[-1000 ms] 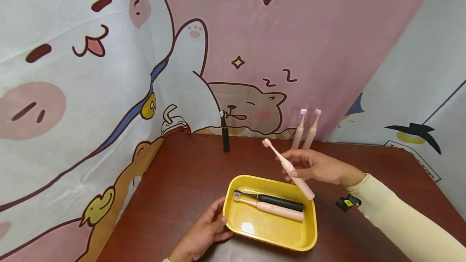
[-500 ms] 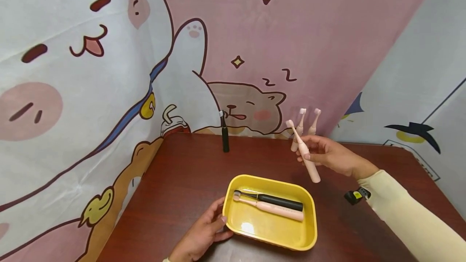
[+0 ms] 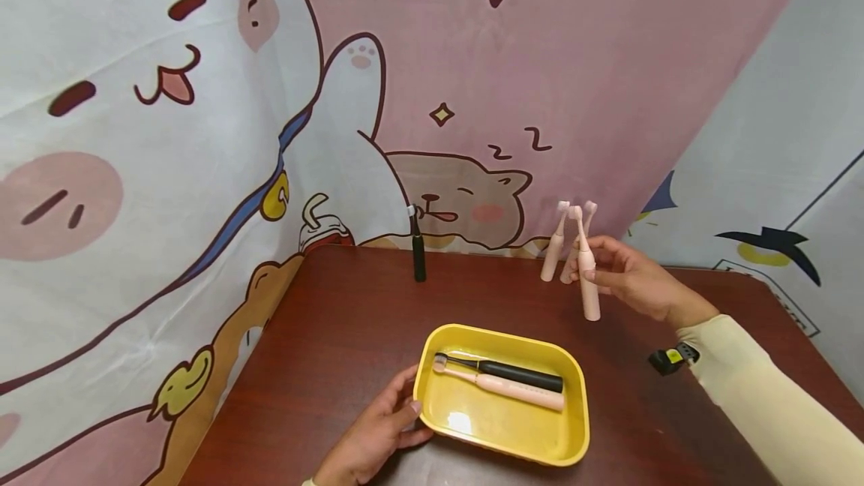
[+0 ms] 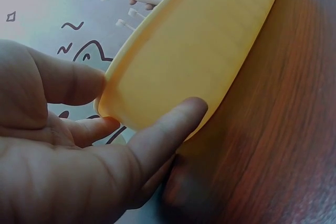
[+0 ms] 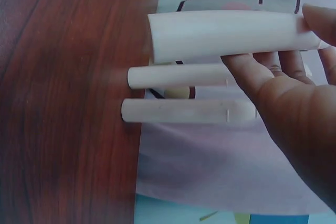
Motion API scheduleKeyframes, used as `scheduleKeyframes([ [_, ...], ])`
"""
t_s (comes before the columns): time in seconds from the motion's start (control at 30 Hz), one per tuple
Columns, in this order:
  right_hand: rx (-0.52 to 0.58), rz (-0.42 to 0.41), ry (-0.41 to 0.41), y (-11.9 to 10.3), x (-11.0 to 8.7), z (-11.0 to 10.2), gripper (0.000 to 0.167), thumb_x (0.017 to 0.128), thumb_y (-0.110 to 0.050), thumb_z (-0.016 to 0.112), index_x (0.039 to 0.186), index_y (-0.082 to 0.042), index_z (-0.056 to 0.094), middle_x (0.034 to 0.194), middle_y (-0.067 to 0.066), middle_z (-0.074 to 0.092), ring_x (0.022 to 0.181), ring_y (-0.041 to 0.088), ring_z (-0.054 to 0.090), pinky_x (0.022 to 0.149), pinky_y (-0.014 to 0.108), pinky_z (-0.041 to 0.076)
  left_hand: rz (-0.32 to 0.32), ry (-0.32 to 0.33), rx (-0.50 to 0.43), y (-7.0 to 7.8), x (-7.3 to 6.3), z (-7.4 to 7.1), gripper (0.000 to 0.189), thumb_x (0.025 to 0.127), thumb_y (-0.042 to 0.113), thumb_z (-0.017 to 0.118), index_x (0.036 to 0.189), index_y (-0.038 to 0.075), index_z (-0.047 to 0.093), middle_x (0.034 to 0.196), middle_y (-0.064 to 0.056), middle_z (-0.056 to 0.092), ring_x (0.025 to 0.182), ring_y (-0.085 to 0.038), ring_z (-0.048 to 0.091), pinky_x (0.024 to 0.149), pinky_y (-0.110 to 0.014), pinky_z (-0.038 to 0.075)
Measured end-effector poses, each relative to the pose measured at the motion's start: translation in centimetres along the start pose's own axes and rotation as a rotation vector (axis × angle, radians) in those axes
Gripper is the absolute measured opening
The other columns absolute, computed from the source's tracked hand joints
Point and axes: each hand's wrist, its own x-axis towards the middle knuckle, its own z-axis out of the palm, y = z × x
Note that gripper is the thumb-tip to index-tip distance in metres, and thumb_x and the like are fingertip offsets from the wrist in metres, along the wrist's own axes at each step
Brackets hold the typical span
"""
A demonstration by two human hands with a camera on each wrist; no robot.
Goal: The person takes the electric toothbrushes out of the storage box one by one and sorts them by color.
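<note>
My right hand (image 3: 637, 283) pinches a pale pink electric toothbrush (image 3: 589, 291) by its handle, almost upright, head up, close in front of two more pink toothbrushes. Of those, the left one (image 3: 552, 255) stands in plain sight; the right one (image 3: 568, 268) is partly hidden behind the held brush and fingers. In the right wrist view the held handle (image 5: 210, 36) runs beside both standing handles. My left hand (image 3: 378, 426) grips the left end of a yellow plastic bin (image 3: 502, 447), thumb at its rim. Inside lie a black electric toothbrush (image 3: 520, 376) and a pink one (image 3: 520, 391), side by side.
A black electric toothbrush (image 3: 418, 257) stands upright at the back of the dark red wooden table (image 3: 324, 336). Behind the table hangs a cartoon-printed cloth (image 3: 466, 193), close to the standing toothbrushes. A black wrist device (image 3: 675, 358) sits at the right sleeve.
The right hand has carried its toothbrush from over the bin's right rim back and to the right, turning it from slanted to nearly upright. The left hand and bin have stayed put.
</note>
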Motion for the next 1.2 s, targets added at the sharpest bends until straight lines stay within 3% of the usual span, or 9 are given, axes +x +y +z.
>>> scheduleKeyframes([
  [0.23,0.173,-0.066,0.041,0.5,0.1,-1.5,0.042,0.105,0.005,0.056,0.143,-0.013,0.048,0.131,-0.003,0.066,0.117,0.010,0.071,0.093,0.033,0.062,-0.004,0.002,-0.002,-0.1,0.0,0.0,0.060,0.113,0.013,0.046,0.167,0.008,0.020,0.166,-0.029,0.027,0.136,-0.032,0.053,0.103,-0.053,0.055],
  [0.77,0.393,-0.176,0.129,2.6,0.0,-4.4,0.044,0.102,0.017,0.051,0.135,-0.013,0.054,0.122,0.008,0.072,0.116,0.018,0.074,0.094,0.032,0.062,-0.029,0.011,-0.013,-0.2,0.0,-0.1,0.060,0.113,0.013,0.046,0.168,0.010,0.021,0.169,-0.028,0.025,0.140,-0.033,0.051,0.104,-0.054,0.055],
  [1.0,0.392,-0.169,0.189,3.3,-0.2,-5.1,0.045,0.102,0.018,0.051,0.137,-0.011,0.054,0.120,0.008,0.074,0.114,0.018,0.075,0.092,0.033,0.063,-0.029,0.006,-0.015,-0.2,0.1,-0.2,0.060,0.113,0.013,0.046,0.168,0.009,0.020,0.168,-0.028,0.025,0.140,-0.033,0.050,0.104,-0.053,0.055],
  [1.2,0.386,-0.175,0.185,3.4,-0.2,-5.4,0.045,0.102,0.015,0.053,0.136,-0.015,0.056,0.121,0.005,0.073,0.115,0.015,0.074,0.092,0.032,0.063,-0.027,0.005,-0.026,-0.2,0.1,-0.2,0.061,0.113,0.013,0.047,0.168,0.009,0.019,0.169,-0.028,0.024,0.140,-0.032,0.051,0.104,-0.052,0.055],
])
